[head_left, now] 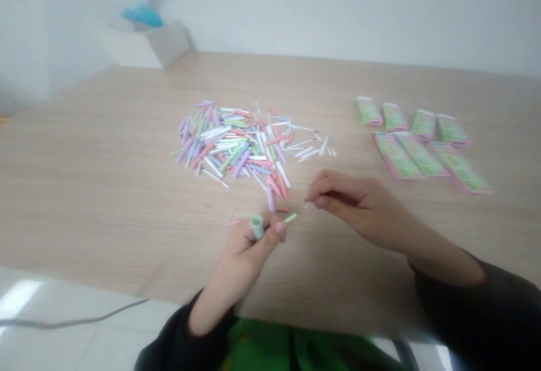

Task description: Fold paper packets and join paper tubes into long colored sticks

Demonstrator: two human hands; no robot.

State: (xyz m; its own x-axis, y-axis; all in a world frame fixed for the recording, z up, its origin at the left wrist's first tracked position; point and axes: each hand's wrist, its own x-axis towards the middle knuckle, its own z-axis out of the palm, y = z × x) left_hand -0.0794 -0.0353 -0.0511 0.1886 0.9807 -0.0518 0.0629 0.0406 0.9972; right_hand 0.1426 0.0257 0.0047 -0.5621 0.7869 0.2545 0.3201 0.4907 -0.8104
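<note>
Near the front edge of the wood-grained tabletop (105, 190), the left hand (249, 252) pinches a slim green stick (291, 219) between thumb and finger; a hollow, pale green tube (257, 229) stands up from the same hand, its round mouth open. The right hand (359, 204) is just beside, its fingertips closed together on a thin pale piece (307, 205), too blurred for its shape to be told. Its palm is turned away. Toward the middle of the tabletop lies a loose pile of smooth, narrow sticks (240, 148), pink, violet, green, blue and white; the lower ones are covered. Flat, glossy-looking packets (422, 159) lie toward the right edge, their print unreadable. Dark sleeves (477, 309) are cut off below.
</note>
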